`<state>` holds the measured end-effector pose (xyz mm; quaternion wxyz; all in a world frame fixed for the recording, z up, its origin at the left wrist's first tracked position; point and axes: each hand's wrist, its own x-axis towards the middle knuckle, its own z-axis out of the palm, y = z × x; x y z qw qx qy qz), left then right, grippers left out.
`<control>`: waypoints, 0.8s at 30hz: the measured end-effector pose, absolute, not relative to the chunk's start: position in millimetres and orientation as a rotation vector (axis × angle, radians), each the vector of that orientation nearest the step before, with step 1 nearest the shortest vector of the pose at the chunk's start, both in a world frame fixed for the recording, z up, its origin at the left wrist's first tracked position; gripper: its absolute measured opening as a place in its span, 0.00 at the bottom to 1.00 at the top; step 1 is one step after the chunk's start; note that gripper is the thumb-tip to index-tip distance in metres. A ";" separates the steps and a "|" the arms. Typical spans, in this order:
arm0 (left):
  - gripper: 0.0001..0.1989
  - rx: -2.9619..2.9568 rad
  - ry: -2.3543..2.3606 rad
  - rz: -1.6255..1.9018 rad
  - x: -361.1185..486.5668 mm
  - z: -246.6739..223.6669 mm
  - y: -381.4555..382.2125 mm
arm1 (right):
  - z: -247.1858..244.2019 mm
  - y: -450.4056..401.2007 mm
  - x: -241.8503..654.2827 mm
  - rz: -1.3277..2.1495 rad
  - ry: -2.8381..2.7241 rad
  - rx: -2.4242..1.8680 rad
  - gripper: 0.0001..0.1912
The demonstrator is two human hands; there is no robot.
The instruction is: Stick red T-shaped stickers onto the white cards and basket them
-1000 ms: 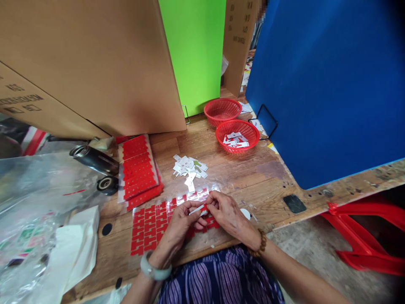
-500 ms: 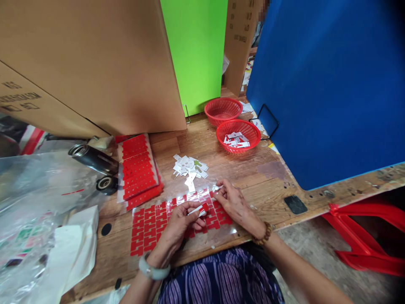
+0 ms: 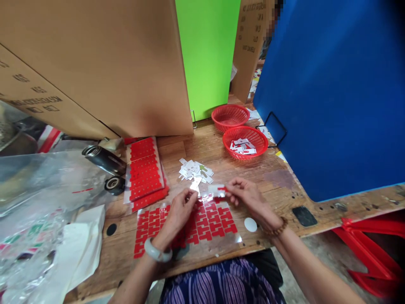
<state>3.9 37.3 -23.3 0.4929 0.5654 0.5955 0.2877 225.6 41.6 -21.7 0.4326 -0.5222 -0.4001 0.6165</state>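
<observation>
My right hand (image 3: 245, 194) pinches the end of a small white card (image 3: 217, 190) with a red sticker on it, just above the far edge of the sticker sheet. My left hand (image 3: 182, 211) is closed, its fingertips at the near end of a white tag-shaped card (image 3: 196, 183) below the pile. The loose pile of white cards (image 3: 191, 167), one with a green shape, lies beyond it. Under both hands is a clear sheet of red T-shaped stickers (image 3: 202, 219), partly covered by my left hand and forearm.
Two red baskets (image 3: 230, 116) stand at the back; the nearer basket (image 3: 264, 141) holds cards. Stacked red sheets (image 3: 145, 169), a dark flask (image 3: 104, 159) and its cap (image 3: 114, 185) are left. A blue panel (image 3: 341, 101) stands right, plastic bags (image 3: 38, 236) far left.
The red-stickered card has gone from my left hand to my right hand, which now holds it out. My left hand has moved forward to the loose card. The view has shifted slightly.
</observation>
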 end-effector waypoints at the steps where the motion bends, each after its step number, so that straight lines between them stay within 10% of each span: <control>1: 0.14 1.532 1.532 0.687 1.2 -24.8 47.7 | -16.8 50.8 234.1 1.464 -0.912 -1.245 0.16; 9: 0.06 1.841 1.760 0.466 3.0 -41.6 103.8 | 7.0 75.9 259.6 1.123 -0.803 -1.185 0.24; 17: 0.08 1.664 1.682 0.499 0.3 -38.4 115.3 | -26.7 -0.8 231.3 1.119 -1.613 -1.511 0.04; 24: 0.05 1.404 1.504 0.690 0.4 -25.8 90.0 | -53.8 -29.1 229.3 0.858 -1.883 -1.526 0.08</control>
